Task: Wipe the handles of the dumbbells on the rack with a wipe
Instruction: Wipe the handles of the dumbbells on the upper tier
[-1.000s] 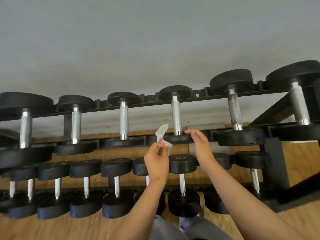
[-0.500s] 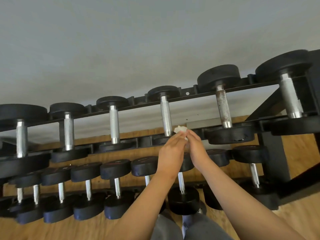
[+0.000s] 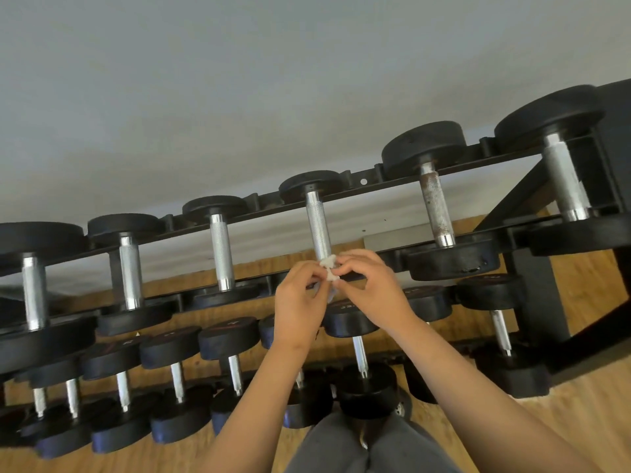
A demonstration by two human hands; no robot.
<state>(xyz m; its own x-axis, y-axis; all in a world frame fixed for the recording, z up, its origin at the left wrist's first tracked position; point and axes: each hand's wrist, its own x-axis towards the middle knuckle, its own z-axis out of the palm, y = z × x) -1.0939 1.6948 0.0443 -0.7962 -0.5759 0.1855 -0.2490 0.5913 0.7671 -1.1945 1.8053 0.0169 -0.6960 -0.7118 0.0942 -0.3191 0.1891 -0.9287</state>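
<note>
A black two-tier rack (image 3: 368,180) holds black dumbbells with silver handles. My left hand (image 3: 298,302) and my right hand (image 3: 372,290) meet in front of the upper tier, both pinching a small crumpled white wipe (image 3: 328,268) between their fingertips. The wipe sits just below the near end of a knurled silver handle (image 3: 317,227). The neighbouring handle (image 3: 435,204) to the right looks rusty. Part of the wipe hangs hidden behind my fingers.
The lower tier carries several smaller dumbbells (image 3: 358,353) under my forearms. A thick black rack leg (image 3: 532,302) stands at the right. A grey wall (image 3: 239,80) is behind the rack and a wooden floor (image 3: 580,421) below. My grey trousers (image 3: 368,445) show at the bottom.
My left hand carried the wipe right to meet my right hand, and now both pinch it, bunched small. The view has tilted, so the rack slants up to the right.
</note>
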